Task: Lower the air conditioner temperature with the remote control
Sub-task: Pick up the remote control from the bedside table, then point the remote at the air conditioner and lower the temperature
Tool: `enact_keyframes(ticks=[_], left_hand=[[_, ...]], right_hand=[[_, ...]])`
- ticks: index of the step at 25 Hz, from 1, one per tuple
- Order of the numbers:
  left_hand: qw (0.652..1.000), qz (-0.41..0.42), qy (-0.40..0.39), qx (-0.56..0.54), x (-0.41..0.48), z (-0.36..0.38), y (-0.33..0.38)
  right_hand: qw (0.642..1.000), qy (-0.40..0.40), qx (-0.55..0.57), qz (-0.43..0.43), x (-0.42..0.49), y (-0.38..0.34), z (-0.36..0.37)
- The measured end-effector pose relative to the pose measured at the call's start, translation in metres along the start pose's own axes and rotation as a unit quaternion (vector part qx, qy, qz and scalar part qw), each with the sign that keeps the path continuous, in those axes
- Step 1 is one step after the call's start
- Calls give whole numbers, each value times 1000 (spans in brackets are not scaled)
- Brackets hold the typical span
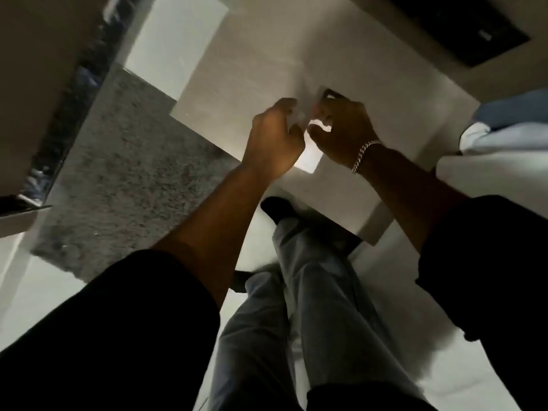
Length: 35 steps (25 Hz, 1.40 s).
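Looks early on; slim white plastic remote control (310, 157) pinched between curled left hand (274, 140) and right hand (341, 134); no button visibly pressed yet, imo.

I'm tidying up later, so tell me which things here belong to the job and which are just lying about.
In use: white remote control, left hand, right hand.
Lying about: grey rug, blue and white cloth, dark panel.

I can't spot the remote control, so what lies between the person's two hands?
In the head view, a pale white rectangular object, likely the remote control, lies between the left hand and the braceleted right hand, over the white table. Blur hides whether either grips it.
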<state>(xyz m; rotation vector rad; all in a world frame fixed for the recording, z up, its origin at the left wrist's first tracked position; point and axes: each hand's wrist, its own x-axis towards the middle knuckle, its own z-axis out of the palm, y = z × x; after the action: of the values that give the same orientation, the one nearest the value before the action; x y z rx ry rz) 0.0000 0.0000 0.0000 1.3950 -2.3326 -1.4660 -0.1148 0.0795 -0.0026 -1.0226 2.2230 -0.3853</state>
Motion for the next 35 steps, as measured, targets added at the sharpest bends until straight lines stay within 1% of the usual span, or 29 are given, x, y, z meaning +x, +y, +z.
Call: enact_keyframes(ticks=[2,3,4,6,8,9,10,11,12,14,15,16,18,20,23,24,26,28,31,33,35], left_hand=[[999,-30,-30,33,18,26,-6],[997,-47,-42,50,27,41,-11],[995,-59,-46,58,33,54,-15],[995,-77,-33,59,47,69,-14],[995,-68,-21,70,56,75,-10],[994,-71,-22,76,59,76,-10],[994,-85,-21,66,59,75,-9],[992,-116,-23,37,59,73,-9],[987,-159,-21,-10,57,69,-8],[966,-239,-5,-101,49,57,-10],[955,-264,2,-136,44,48,-10],[945,-276,12,-172,41,38,-9],[933,-277,48,-227,30,4,-3],[926,-268,82,-252,14,-41,5],[924,-223,115,-290,-12,-114,25],[921,-201,126,-308,-24,-143,34],[916,-158,155,-335,-49,-201,56],[913,-104,191,-346,-79,-258,84],[900,-22,251,-356,-134,-348,135],[886,38,301,-349,-175,-407,171],[876,91,334,-337,-216,-460,206]], right_hand=[[994,57,29,84,9,18,12],[984,88,57,142,11,25,21],[967,113,96,209,12,28,31],[925,146,180,300,21,30,45],[890,165,241,351,31,32,51],[880,164,256,365,35,33,53],[878,156,256,373,35,33,53],[883,145,249,369,35,34,52],[893,130,246,353,34,33,51],[918,92,253,291,30,26,44],[928,74,256,262,29,19,38],[933,58,264,239,28,10,31],[944,39,267,192,25,-16,18],[957,20,259,133,18,-53,1],[963,8,266,51,8,-121,-29],[957,12,287,26,1,-148,-42],[929,3,370,-7,-12,-203,-69],[908,-19,416,-49,-27,-259,-101],[896,-40,416,-148,-62,-351,-161],[878,-46,424,-219,-96,-413,-204],[854,-48,429,-290,-132,-470,-242]])
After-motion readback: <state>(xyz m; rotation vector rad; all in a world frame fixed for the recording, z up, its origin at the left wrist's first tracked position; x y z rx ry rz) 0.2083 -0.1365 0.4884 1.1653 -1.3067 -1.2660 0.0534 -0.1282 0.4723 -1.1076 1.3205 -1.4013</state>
